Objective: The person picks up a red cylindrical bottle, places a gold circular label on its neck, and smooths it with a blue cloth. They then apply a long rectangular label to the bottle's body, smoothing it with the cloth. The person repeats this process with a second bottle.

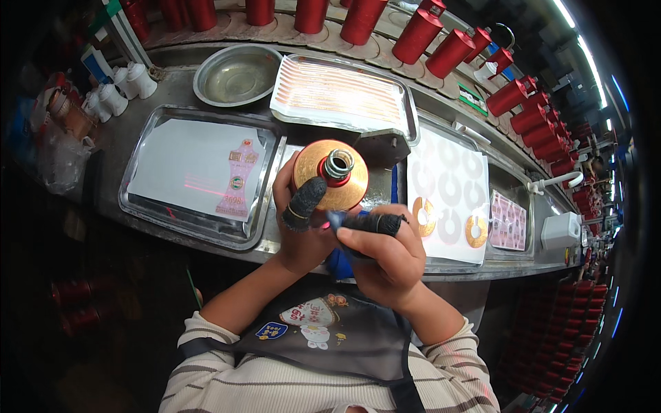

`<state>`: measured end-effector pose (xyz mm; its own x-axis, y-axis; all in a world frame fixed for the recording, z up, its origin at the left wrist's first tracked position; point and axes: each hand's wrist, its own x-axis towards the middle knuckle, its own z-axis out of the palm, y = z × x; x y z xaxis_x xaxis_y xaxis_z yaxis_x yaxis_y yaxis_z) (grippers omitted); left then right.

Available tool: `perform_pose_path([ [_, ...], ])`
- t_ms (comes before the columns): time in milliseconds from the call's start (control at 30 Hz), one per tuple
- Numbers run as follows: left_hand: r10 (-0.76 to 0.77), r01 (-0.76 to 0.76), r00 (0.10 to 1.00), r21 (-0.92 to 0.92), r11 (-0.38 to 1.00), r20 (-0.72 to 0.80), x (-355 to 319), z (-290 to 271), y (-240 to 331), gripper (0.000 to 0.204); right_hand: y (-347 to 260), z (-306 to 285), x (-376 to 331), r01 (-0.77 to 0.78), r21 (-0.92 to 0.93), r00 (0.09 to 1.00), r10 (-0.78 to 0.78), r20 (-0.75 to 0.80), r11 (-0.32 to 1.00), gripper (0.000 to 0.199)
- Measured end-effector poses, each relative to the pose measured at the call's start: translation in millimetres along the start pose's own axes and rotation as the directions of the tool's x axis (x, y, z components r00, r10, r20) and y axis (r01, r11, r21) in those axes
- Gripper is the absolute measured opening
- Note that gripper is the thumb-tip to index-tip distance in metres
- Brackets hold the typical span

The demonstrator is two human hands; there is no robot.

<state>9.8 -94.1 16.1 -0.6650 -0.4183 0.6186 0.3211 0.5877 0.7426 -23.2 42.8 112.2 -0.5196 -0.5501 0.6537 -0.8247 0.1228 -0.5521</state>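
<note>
My left hand (292,227) is wrapped round a red bottle (354,208) held upright below chest height, its open glass mouth facing up. A gold ring-shaped label (353,177) covers the bottle's shoulder. A black sleeve covers my left thumb, which presses on the label's near side. My right hand (385,255) is closed beside the bottle's near right side, its fingers curled, with a black sleeve on one finger. Its fingertips are blurred and bluish, so what they pinch, if anything, is hidden. Blue cloth (339,264) shows beneath the hands.
A metal tray (131,199) at left holds a white sheet with a tall pink label. Behind stand a metal bowl (237,76) and a tray of orange strips (344,89). A ring-label sheet (447,199) lies right. Red bottles (420,34) line a conveyor at the back.
</note>
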Motion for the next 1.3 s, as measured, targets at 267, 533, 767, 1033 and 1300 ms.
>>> perform_pose_path([
  [267, -0.05, 0.055, 0.998, -0.192, 0.98, 0.032, 7.8, -8.5, -8.3, 0.092, 47.2, -2.4, 36.2, -0.512, 0.255, 0.836, 0.544, -0.068, 0.82, 0.017],
  [533, -0.036, 0.258, 0.888, -0.433, 0.864, 0.458, 32.8, -38.4, -18.7, 0.094, 55.3, -3.8, 54.2, -0.52, 0.393, 0.795, 0.598, -0.101, 0.758, 0.018],
  [767, 0.003, 0.075, 0.958, -0.263, 0.962, 0.287, 10.0, -31.0, -6.6, 0.087, 46.4, -0.6, 41.2, -0.53, 0.312, 0.816, 0.574, -0.063, 0.788, 0.019],
  [1033, 0.052, -0.04, 0.997, -0.177, 0.983, 0.065, -1.3, -26.6, 5.8, 0.079, 41.9, -11.4, 38.6, -0.531, 0.379, 0.792, 0.603, -0.096, 0.757, 0.017],
  [1300, -0.215, 0.294, 0.924, -0.225, 0.929, 0.317, 19.4, -18.4, -1.6, 0.103, 33.6, -15.5, 29.7, -0.533, 0.253, 0.831, 0.556, -0.025, 0.807, 0.018],
])
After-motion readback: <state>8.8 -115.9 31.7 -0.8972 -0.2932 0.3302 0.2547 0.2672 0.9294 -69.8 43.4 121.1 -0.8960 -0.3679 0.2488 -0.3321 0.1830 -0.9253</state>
